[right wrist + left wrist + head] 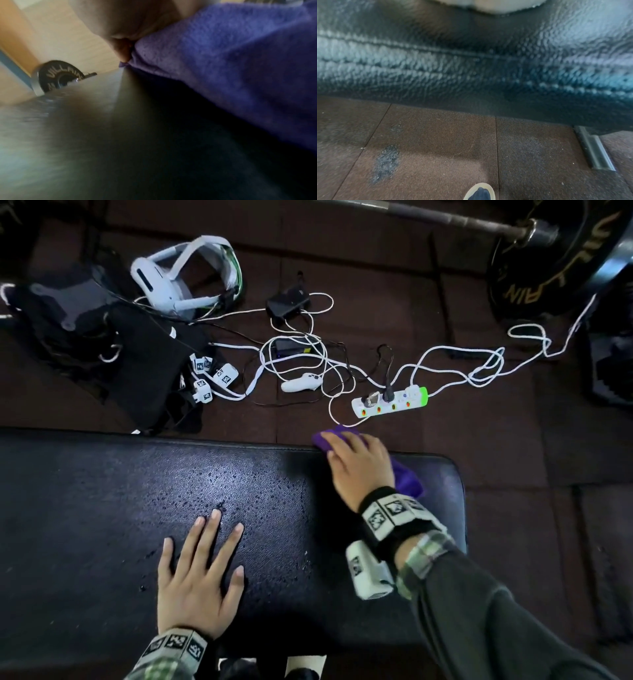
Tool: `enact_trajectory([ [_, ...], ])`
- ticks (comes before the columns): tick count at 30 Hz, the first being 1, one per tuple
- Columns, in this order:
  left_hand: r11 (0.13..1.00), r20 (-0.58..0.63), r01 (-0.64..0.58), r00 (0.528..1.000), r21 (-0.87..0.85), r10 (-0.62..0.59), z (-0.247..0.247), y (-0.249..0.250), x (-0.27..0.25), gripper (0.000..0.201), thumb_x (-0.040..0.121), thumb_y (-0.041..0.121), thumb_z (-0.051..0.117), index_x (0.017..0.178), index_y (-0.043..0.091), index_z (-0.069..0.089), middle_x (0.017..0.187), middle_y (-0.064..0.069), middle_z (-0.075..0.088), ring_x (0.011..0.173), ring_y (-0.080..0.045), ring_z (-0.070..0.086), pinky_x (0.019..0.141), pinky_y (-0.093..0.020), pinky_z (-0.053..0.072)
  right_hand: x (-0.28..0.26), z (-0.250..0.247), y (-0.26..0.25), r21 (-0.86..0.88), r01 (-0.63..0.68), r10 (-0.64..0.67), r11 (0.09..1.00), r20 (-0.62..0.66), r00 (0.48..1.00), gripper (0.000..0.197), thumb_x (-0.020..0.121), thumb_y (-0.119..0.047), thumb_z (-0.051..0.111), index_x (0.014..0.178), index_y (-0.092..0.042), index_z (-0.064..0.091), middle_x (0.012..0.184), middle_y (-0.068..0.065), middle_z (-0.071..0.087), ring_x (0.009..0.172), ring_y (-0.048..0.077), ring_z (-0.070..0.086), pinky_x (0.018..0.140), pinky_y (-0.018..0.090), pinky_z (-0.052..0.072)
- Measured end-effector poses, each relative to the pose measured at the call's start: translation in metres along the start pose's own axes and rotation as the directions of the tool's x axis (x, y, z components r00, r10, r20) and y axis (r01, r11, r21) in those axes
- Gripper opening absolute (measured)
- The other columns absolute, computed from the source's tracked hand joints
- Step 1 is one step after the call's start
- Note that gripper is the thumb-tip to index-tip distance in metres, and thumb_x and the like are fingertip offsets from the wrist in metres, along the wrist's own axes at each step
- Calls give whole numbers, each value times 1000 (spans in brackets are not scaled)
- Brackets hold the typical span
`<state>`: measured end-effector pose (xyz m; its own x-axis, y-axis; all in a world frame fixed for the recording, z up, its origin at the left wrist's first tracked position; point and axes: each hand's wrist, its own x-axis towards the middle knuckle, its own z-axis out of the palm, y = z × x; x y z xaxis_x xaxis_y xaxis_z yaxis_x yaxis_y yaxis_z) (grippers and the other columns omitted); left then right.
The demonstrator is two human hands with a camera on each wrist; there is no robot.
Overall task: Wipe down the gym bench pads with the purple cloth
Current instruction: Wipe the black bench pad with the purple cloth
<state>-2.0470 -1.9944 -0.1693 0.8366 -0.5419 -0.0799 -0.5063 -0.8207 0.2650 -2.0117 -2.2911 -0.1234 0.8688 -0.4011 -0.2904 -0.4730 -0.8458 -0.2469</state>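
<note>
A black padded gym bench [102, 525] spans the lower half of the head view, its middle speckled with droplets. My left hand [202, 573] lies flat on the pad with its fingers spread, holding nothing. My right hand [356, 467] sits on the purple cloth [407, 479] at the pad's far edge near its right end; the fingers bend over the cloth there. In the right wrist view the cloth [240, 67] fills the upper right, with the thumb against it. The left wrist view shows the pad's stitched side [471, 67].
On the brown rubber floor beyond the bench lie a white power strip [390, 402], tangled white cables, a white controller [301, 383], a white headset [178, 278] and black bags [102, 344]. A barbell plate [548, 268] stands at the far right. My shoe [479, 192] is below the bench.
</note>
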Motion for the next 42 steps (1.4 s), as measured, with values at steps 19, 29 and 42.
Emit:
enact_trajectory([
  [19, 1000, 21, -6, 1000, 17, 6, -5, 1, 2, 59, 88, 44, 41, 146, 31, 46, 160, -1, 30, 146, -20, 29, 120, -50, 9, -25, 24, 38, -72, 54, -53, 996, 5, 999, 54, 92, -34, 18, 145, -29, 26, 152, 7, 27, 137, 35, 27, 115, 43, 12],
  [29, 973, -13, 227, 974, 32, -227, -34, -84, -11, 58, 92, 48, 35, 146, 30, 45, 160, -5, 30, 146, -26, 28, 118, -56, 10, -77, 31, 32, 64, 46, -38, 997, -116, 993, 50, 94, -32, 32, 142, -40, 23, 156, -5, 11, 141, 31, 14, 113, 34, 13],
  [42, 985, -40, 157, 987, 68, -154, -29, -102, -19, 60, 93, 53, 33, 150, 35, 35, 162, -1, 23, 147, -25, 27, 119, -57, 10, -38, 45, -72, -127, 253, -252, 959, 26, 967, 62, 87, -21, 25, 147, -30, 17, 155, 5, 17, 138, 43, 16, 110, 52, 19],
])
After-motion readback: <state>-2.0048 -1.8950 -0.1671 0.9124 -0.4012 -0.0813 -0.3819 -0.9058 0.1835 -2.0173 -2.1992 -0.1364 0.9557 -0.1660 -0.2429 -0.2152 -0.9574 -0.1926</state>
